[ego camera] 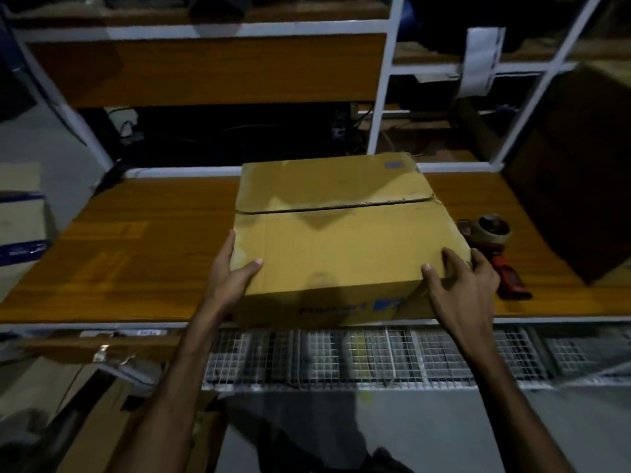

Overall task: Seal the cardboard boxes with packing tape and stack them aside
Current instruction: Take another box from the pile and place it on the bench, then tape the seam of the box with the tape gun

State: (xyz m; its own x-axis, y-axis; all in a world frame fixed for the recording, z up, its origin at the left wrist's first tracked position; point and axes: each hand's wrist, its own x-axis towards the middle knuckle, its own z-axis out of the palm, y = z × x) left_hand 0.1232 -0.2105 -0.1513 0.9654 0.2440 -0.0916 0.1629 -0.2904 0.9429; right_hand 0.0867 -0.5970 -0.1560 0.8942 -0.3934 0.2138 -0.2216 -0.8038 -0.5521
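My left hand [232,268] and right hand [464,278] grip the box [341,240] by its near corners at the table's [153,240] front edge, squaring it for taping, with the dispenser [495,240] waiting just beside its right side.

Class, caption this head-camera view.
Both hands grip an untaped brown cardboard box on the wooden table.

Both forearms bare from the lower frame edge to the wrists; no sleeve, cuff or glove in view. Left hand [228,278]: bare, no ring or band visible on the thumb or wrist. Right hand [459,285]: bare, fingers slim, nails short, no watch or bracelet. Below, between the arms, dark clothing, possibly trousers; the frame is dim and blurred there, so fabric and cut cannot be made out.
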